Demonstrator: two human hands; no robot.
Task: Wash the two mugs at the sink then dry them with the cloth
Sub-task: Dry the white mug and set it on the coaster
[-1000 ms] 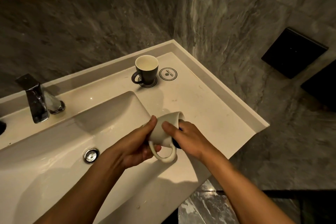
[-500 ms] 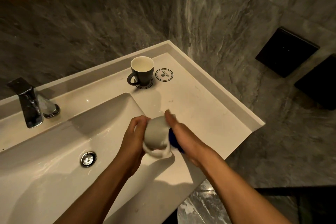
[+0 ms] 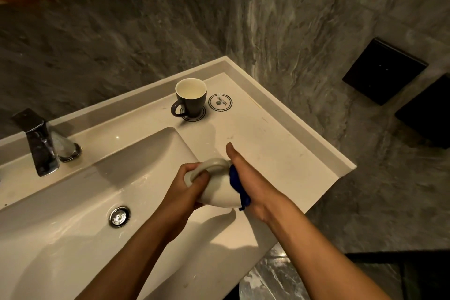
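Chrome block-shaped tap (image 3: 40,143) far left, dry; round metal drain plug (image 3: 119,216) in white ceramic basin (image 3: 73,202). Centre, over basin's right edge: white glazed ceramic mug (image 3: 218,190) on its side, rolled since a second ago, handle now uppermost instead of hanging down. Left hand (image 3: 187,190) curled round mug's base end, fingers hooked at handle. Right hand (image 3: 253,185) pressing crumpled dark blue cloth (image 3: 237,184) at mug's mouth, thumb straight, fingers hidden behind cloth. Judged: drying under way, fresh wall turned to cloth. Far right: dark grey ceramic mug (image 3: 190,98) upright on printed round coaster (image 3: 194,114), second coaster (image 3: 220,103) bare beside it.
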